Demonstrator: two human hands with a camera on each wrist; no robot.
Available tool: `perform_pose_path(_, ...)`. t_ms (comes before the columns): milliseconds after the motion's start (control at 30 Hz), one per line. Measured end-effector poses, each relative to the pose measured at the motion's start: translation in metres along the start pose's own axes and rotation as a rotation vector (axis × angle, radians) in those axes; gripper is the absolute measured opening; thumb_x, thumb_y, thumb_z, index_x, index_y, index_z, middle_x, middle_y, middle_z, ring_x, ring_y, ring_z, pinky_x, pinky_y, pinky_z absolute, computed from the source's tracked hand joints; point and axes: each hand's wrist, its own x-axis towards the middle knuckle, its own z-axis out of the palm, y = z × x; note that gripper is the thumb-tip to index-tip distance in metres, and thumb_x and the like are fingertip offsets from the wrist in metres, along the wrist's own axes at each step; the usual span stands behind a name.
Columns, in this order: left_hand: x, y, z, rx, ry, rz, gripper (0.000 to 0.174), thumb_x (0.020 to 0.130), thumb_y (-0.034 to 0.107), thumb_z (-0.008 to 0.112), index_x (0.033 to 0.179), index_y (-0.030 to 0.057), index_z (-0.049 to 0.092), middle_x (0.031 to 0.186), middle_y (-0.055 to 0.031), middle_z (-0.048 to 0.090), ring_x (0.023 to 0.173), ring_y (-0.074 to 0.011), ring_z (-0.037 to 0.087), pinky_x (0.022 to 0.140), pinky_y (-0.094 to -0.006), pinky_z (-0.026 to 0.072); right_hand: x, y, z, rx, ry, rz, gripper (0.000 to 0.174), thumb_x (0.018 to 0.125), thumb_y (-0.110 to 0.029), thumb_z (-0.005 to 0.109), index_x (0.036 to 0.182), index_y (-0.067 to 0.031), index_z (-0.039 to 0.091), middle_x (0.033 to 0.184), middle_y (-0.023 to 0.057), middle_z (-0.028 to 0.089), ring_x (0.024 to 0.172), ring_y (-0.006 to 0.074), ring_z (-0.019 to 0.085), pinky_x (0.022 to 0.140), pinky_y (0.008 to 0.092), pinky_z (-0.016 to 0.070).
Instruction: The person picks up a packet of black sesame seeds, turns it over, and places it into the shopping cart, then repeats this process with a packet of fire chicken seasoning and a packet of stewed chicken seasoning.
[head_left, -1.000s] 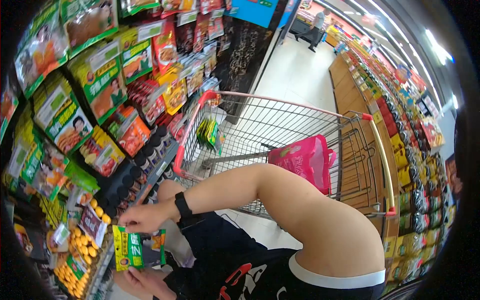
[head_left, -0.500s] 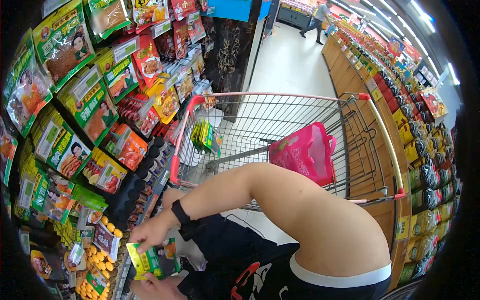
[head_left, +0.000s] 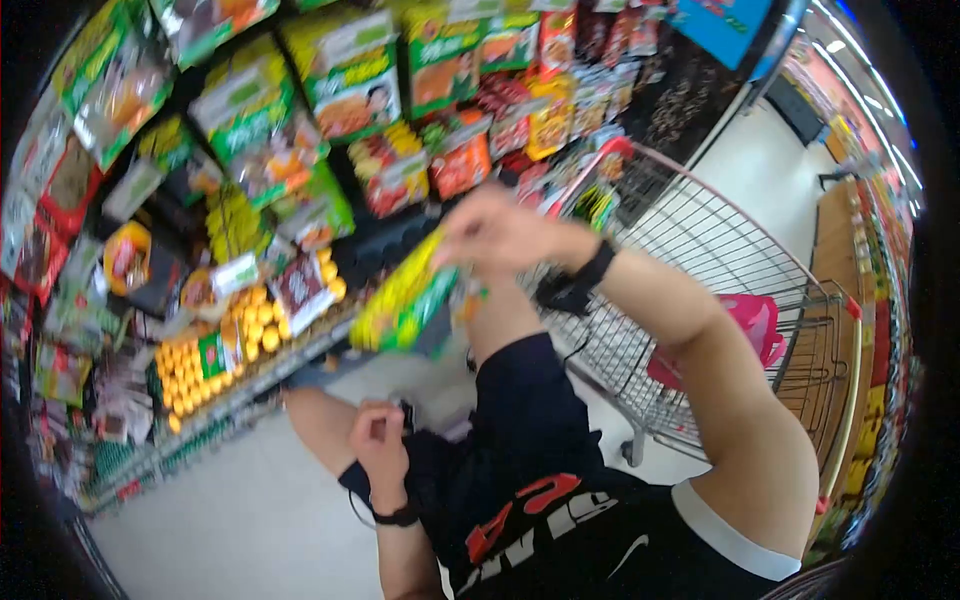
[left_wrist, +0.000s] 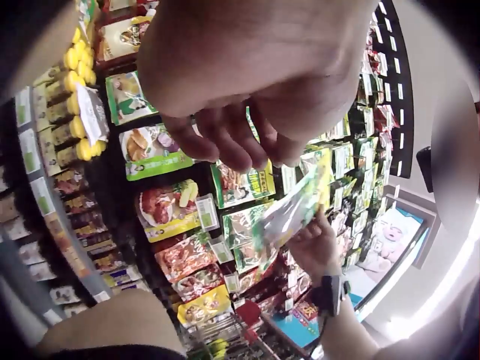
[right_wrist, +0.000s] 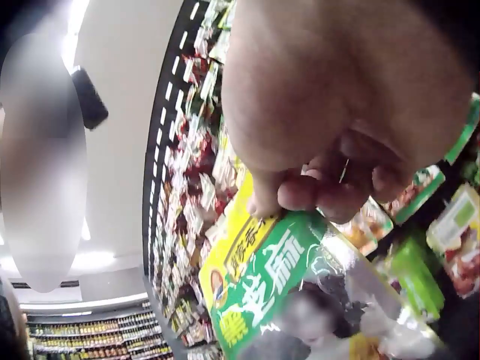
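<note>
Fingers (right_wrist: 300, 193) of the right hand (head_left: 500, 235) were pinching the green-and-yellow packet (head_left: 405, 300) by its yellow edge — and now they had it alone! Half a second earlier both hands were on it; since then the left hand (head_left: 385, 450) had let go and dropped away, its fingers loosely curled around nothing, left of the shopping cart (head_left: 690, 245) and well apart from it. Up came the packet, too: it had been low, beside the person's lap, and now it hung slanting above a bare knee (head_left: 500, 320), to the left of the cart and outside it, blurred in the head view. The right hand had risen with it, close to the cart's red corner, a black wristband (head_left: 597, 265) behind it.

What a swing of the head view — the cart had shifted to the right of the picture, carrying along the pink bag (head_left: 755, 315) inside it. A cluster of small packets (head_left: 597, 205) showed at the cart's left end, as before. Left of the cart, hanging pouches (head_left: 350, 80) filled far more of the scene than earlier, with yellow-capped jars (head_left: 262, 325) lined up beneath them, farther from the cart than the packet was.
</note>
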Motion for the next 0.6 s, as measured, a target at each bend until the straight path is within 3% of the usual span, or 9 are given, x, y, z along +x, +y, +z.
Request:
perform_pose_path(67,-0.006,-0.007,-0.009,-0.027,0.070,-0.056,0.011,0.091,0.004,0.063,0.084,0.0014,0.055,0.082,-0.0040,0.055,0.078,-0.0124,0.053,0.071,-0.0244,0.0434,-0.004,-0.053,-0.045,0.041,0.159,0.337,0.021,0.092,-0.019,0.066,0.080,-0.0031,0.072,0.073,0.0041,0.070,0.067,0.0098,0.065,0.059,0.0283,0.0514)
perform_pose_path(100,-0.010,-0.011,-0.012,-0.048,0.098,-0.080,0.010,0.092,0.004,0.062,0.085,0.0017,0.055,0.082,-0.0037,0.055,0.077,-0.0118,0.053,0.071,-0.0242,0.0436,-0.012,-0.044,-0.060,0.151,0.298,0.127,0.021,0.094,-0.018,0.063,0.082,-0.0023,0.071,0.080,0.0063,0.071,0.071,0.0124,0.067,0.062,0.0288,0.0518)
perform_pose_path(133,-0.012,-0.014,-0.013,-0.062,0.113,-0.093,0.010,0.093,0.004,0.061,0.085,0.0020,0.055,0.082,-0.0034,0.055,0.077,-0.0114,0.053,0.071,-0.0240,0.0436,-0.024,-0.044,-0.084,-0.065,0.390,0.168,0.021,0.097,-0.019,0.058,0.096,-0.0018,0.069,0.089,0.0076,0.072,0.084,0.0158,0.068,0.073,0.0302,0.0519)
perform_pose_path(200,-0.014,-0.021,-0.012,-0.107,0.140,-0.112,0.009,0.094,0.005,0.059,0.086,0.0025,0.055,0.082,-0.0030,0.055,0.077,-0.0107,0.053,0.070,-0.0236,0.0437,-0.047,-0.048,-0.122,0.367,0.514,0.084,0.025,0.101,-0.022,0.051,0.112,-0.0033,0.062,0.102,0.0086,0.070,0.102,0.0186,0.064,0.086,0.0339,0.0488)
perform_pose_path(267,-0.014,-0.028,-0.009,-0.162,0.114,-0.141,0.010,0.095,0.006,0.059,0.086,0.0028,0.055,0.082,-0.0026,0.055,0.076,-0.0100,0.053,0.070,-0.0231,0.0436,-0.077,-0.044,-0.166,0.465,0.518,0.049,0.025,0.102,-0.021,0.047,0.121,-0.0069,0.055,0.114,0.0085,0.065,0.113,0.0206,0.058,0.096,0.0378,0.0436)
perform_pose_path(367,-0.008,-0.035,0.000,-0.170,0.068,-0.144,0.010,0.095,0.007,0.059,0.086,0.0031,0.055,0.082,-0.0020,0.055,0.075,-0.0090,0.052,0.069,-0.0222,0.0424,-0.119,-0.047,-0.190,0.552,0.603,0.082,0.020,0.100,-0.018,0.048,0.119,-0.0118,0.053,0.116,0.0059,0.061,0.110,0.0216,0.058,0.095,0.0390,0.0447)
perform_pose_path(467,-0.002,-0.042,0.007,-0.179,0.034,-0.153,0.011,0.095,0.007,0.059,0.085,0.0033,0.055,0.080,-0.0010,0.054,0.074,-0.0081,0.052,0.068,-0.0213,0.0412,-0.155,-0.045,-0.185,0.558,0.648,0.344,0.017,0.101,-0.019,0.047,0.116,-0.0126,0.051,0.114,0.0055,0.060,0.108,0.0212,0.059,0.094,0.0402,0.0467)
perform_pose_path(500,0.000,-0.043,0.008,-0.169,0.025,-0.161,0.011,0.095,0.007,0.059,0.085,0.0033,0.055,0.079,-0.0006,0.054,0.074,-0.0078,0.052,0.068,-0.0212,0.0410,-0.167,-0.035,-0.183,0.550,0.760,0.445,0.014,0.101,-0.020,0.047,0.113,-0.0135,0.050,0.112,0.0059,0.060,0.105,0.0205,0.060,0.092,0.0412,0.0487)
perform_pose_path(600,0.004,-0.042,0.008,-0.134,-0.003,-0.179,0.011,0.094,0.007,0.060,0.085,0.0034,0.056,0.076,0.0005,0.055,0.073,-0.0069,0.051,0.068,-0.0209,0.0406,-0.218,0.007,-0.185,0.494,0.738,0.759,0.017,0.102,-0.026,0.047,0.114,-0.0143,0.050,0.110,0.0055,0.061,0.101,0.0202,0.060,0.090,0.0432,0.0507)
